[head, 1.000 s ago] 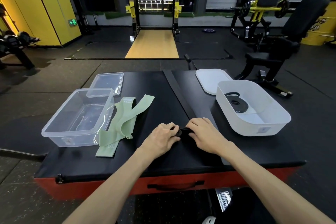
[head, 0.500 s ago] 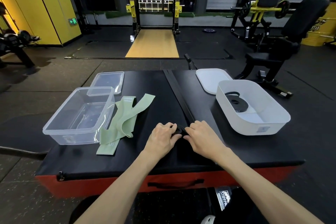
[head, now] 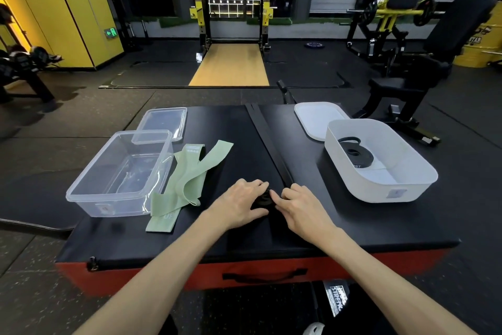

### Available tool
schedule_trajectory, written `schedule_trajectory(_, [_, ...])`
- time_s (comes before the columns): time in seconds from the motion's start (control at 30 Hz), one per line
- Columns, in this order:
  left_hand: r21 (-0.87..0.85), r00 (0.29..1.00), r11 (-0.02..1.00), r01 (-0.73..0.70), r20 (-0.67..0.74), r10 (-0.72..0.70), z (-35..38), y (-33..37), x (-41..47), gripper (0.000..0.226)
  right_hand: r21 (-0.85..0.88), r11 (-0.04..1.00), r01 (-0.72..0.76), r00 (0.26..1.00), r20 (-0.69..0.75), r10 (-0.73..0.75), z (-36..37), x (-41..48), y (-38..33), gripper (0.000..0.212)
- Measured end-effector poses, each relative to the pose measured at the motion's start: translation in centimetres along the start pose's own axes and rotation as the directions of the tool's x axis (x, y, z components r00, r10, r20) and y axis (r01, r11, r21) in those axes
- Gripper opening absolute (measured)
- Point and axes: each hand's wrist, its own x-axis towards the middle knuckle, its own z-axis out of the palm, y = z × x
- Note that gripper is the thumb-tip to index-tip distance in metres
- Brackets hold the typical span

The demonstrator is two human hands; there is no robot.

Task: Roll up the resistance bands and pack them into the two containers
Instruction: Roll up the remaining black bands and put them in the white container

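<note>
evidently soft and springy, the black resistance band (head: pixel 262 198) lay half-coiled on the table (head: pixel 217 131) at lower centre of the frame, pinched between the curled fingers (head: pixel 258 185) of the left hand (head: pixel 239 204) and right hand (head: pixel 301 207), likely to unwind unless squeezed across the coil's flat sides.

My green bands (head: pixel 190 177) look like soft matt cloth; the clear box (head: pixel 119 171) is shiny plastic, the bench (head: pixel 380 226) smooth black.

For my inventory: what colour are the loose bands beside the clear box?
Pale green bands, clearest in head view.
</note>
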Motion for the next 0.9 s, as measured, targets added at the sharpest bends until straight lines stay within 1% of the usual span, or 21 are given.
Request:
schedule_trajectory(0.03, [0.001, 0.999, 0.999, -0.045, 0.027, 0.045, -0.5, -0.5, 0.4, 0.068, -0.009, 1.000, 0.015, 1.000, 0.000, -0.015, 0.0, 0.0, 0.1, 0.040])
schedule_trajectory(0.1, [-0.014, 0.993, 0.996, -0.092, 0.076, 0.093, -1.1, -1.0, 1.3, 0.070, -0.006, 0.999, 0.046, 0.999, -0.003, -0.046, -0.1, 0.1, 0.4, 0.039])
schedule_trajectory(0.13, [0.001, 0.990, 0.994, -0.105, 0.099, 0.105, -1.1, -1.0, 1.6, 0.067, 0.016, 0.998, 0.060, 0.998, 0.001, -0.060, -0.2, 0.1, 0.6, 0.039])
schedule_trajectory(0.2, [0.028, 0.991, 0.993, -0.111, 0.083, 0.108, -0.6, -0.9, 1.7, 0.061, 0.084, 0.995, 0.060, 0.997, 0.039, -0.064, -0.4, -0.1, 0.9, 0.041])
schedule_trajectory(0.27, [0.029, 0.997, 0.997, -0.077, 0.032, 0.076, 0.0, -1.0, 1.3, 0.058, 0.170, 0.985, -0.035, 0.994, 0.110, 0.017, -0.8, -0.6, 1.3, 0.041])
schedule_trajectory(0.33, [0.019, 0.999, 0.999, -0.034, -0.008, 0.034, 0.5, -0.9, 0.9, 0.059, 0.248, 0.953, -0.172, 0.976, 0.172, 0.132, -1.2, -1.0, 2.1, 0.035])
schedule_trajectory(0.37, [0.012, 1.000, 1.000, -0.013, -0.021, 0.013, 0.6, -0.8, 0.9, 0.059, 0.251, 0.947, -0.202, 0.969, 0.193, 0.156, -1.4, -1.0, 2.4, 0.031])
schedule_trajectory(0.43, [0.024, 0.999, 0.999, 0.024, -0.027, -0.024, 0.9, -0.6, 0.8, 0.059, 0.174, 0.969, -0.174, 0.971, 0.193, 0.139, -1.3, -0.7, 2.5, 0.023])
schedule_trajectory(0.57, [0.084, 0.997, 0.994, 0.069, -0.033, -0.066, 1.1, 0.1, 0.6, 0.059, 0.008, 0.992, -0.129, 0.983, 0.130, 0.127, -1.0, -0.2, 1.7, 0.009])
schedule_trajectory(0.7, [0.068, 0.987, 0.988, 0.138, -0.087, -0.132, 1.3, 1.0, 0.4, 0.059, -0.076, 0.995, -0.070, 0.993, 0.087, 0.077, -1.3, 0.0, 1.0, 0.012])
schedule_trajectory(0.9, [0.036, 0.957, 0.968, 0.248, -0.165, -0.239, 1.6, 2.0, 0.0, 0.059, -0.140, 0.989, -0.045, 0.997, 0.056, 0.053, -1.3, 0.1, -0.1, 0.025])
